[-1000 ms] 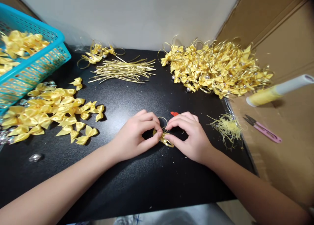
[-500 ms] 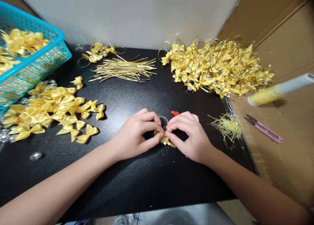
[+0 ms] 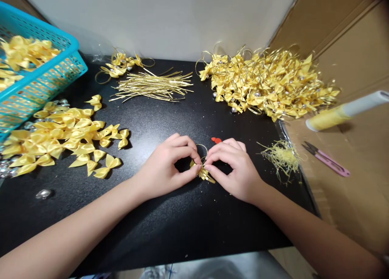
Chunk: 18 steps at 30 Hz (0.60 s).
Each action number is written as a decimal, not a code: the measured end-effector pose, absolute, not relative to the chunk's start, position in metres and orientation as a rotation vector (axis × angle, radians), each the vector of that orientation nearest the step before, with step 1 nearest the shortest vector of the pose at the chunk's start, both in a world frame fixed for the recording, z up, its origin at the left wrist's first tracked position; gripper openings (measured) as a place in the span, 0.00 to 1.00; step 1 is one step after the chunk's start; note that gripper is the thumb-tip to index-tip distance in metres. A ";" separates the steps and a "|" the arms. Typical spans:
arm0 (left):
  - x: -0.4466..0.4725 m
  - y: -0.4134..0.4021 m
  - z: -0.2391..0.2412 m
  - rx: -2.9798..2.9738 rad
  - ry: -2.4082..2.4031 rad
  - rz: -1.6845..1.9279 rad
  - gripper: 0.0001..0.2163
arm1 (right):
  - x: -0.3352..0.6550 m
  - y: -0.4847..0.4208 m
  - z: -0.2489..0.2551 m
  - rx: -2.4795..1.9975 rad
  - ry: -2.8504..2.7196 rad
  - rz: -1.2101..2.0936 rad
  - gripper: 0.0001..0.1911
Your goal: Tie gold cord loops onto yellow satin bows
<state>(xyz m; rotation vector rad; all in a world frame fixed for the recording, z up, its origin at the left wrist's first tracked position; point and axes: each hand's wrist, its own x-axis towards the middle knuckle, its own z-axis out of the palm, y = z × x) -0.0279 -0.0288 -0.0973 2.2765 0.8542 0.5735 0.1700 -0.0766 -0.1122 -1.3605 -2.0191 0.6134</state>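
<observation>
Left grip (image 3: 165, 167) and right grip (image 3: 235, 169) pinched on a yellow satin bow (image 3: 205, 174), glossy folded ribbon, thin gold wire loop (image 3: 202, 146) on top, middle of the black speckled counter (image 3: 182, 121)

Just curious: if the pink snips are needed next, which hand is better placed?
Probably the right hand: the pink snips lie on its side; the left hand would cross over. Both pinch the bow.

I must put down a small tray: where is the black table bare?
Bare: the black table between the gold strips and the left hand, and in front between the forearms. Crowded: loose bows at left, bow heap at back right, thread scraps by the right hand.
</observation>
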 end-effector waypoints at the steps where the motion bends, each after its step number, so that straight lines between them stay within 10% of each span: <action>1: -0.028 -0.029 -0.097 2.272 0.858 0.572 0.06 | 0.170 -0.077 -0.112 -1.363 -2.020 0.613 0.06; 18: -0.025 -0.030 -0.095 2.293 0.838 0.552 0.09 | 0.169 -0.077 -0.113 -1.387 -2.025 0.611 0.06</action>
